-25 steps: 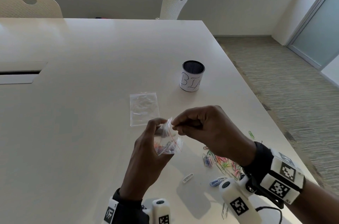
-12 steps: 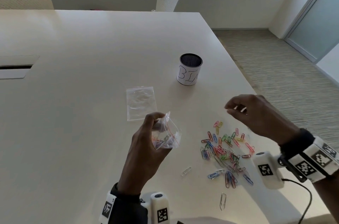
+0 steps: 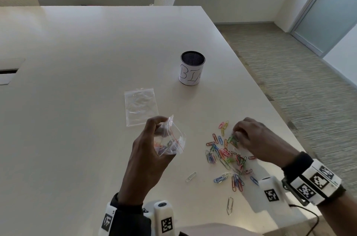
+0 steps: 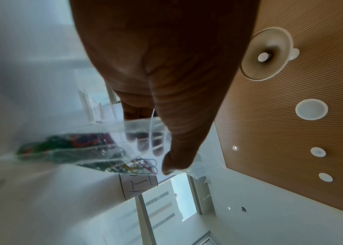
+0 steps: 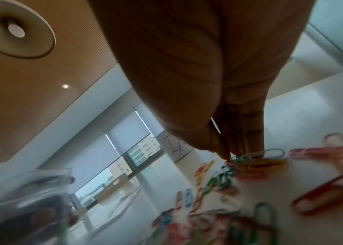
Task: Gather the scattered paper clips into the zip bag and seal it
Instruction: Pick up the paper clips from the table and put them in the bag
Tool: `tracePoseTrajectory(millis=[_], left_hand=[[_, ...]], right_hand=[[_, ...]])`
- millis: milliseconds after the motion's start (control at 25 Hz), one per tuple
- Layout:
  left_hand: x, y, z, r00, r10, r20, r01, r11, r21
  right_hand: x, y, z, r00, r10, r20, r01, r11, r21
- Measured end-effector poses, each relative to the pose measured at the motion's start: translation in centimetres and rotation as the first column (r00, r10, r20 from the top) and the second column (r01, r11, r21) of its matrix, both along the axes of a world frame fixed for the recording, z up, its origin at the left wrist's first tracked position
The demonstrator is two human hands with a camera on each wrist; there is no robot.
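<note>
The left hand (image 3: 148, 150) grips the small clear zip bag (image 3: 170, 140) above the table, mouth unsealed, partly filled – most coloured paper clips (image 3: 228, 155) remain scattered on the white table (image 3: 87, 81), where right-hand fingertips (image 5: 229, 153) pinch at several.

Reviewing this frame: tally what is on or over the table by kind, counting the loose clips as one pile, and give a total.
Zip bags: 2, one held in the left hand with clips inside, one empty zip bag flat on the table
Mesh cup marked BIN: 1
Pile of loose paper clips, too many to count, under the right hand: 1
Total: 4
</note>
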State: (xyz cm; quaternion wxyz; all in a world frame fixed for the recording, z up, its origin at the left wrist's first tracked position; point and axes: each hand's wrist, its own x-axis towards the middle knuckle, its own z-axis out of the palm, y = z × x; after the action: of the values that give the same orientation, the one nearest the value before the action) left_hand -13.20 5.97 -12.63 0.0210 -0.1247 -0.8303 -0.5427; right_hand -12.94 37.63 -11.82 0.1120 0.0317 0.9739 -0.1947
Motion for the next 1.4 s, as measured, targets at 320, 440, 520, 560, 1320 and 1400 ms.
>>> tracePoseTrajectory(millis=[320,440,520,560,1320,1400], left_hand=[[-0.2,0.2,0.0,1.0,-0.02,0.022,0.02,1.0,-0.02],[-0.3,0.3,-0.1,0.999,-0.027,0.026,0.028,0.999,-0.027],[-0.3,0.2,-0.2,0.999,-0.024,0.029,0.025,0.999,-0.036],[-0.2,0.1,-0.2,0.999,-0.021,0.03,0.023,0.999,-0.041],[-0.3,0.1,-0.3,1.0,0.0,0.023,0.001,0.998,-0.068],[-0.2,0.1,-0.2,1.0,0.001,0.02,0.0,0.998,-0.056]], right_hand=[[1.9,-1.2,2.8,0.971,0.089,0.22,-0.112,0.989,0.098],[1.8,-2.1,1.1,0.987,0.059,0.147,-0.06,0.998,-0.003],[1.5,-2.7,0.4,0.998,0.042,0.049,-0.038,0.996,-0.075],[1.4,-3.0,0.4,0.999,0.038,0.029,-0.035,0.995,-0.095],[1.0,-4.3,0.4,0.989,0.126,-0.072,-0.125,0.992,0.019],[0.7,-4.1,0.6,0.99,0.11,-0.084,-0.112,0.993,-0.02]])
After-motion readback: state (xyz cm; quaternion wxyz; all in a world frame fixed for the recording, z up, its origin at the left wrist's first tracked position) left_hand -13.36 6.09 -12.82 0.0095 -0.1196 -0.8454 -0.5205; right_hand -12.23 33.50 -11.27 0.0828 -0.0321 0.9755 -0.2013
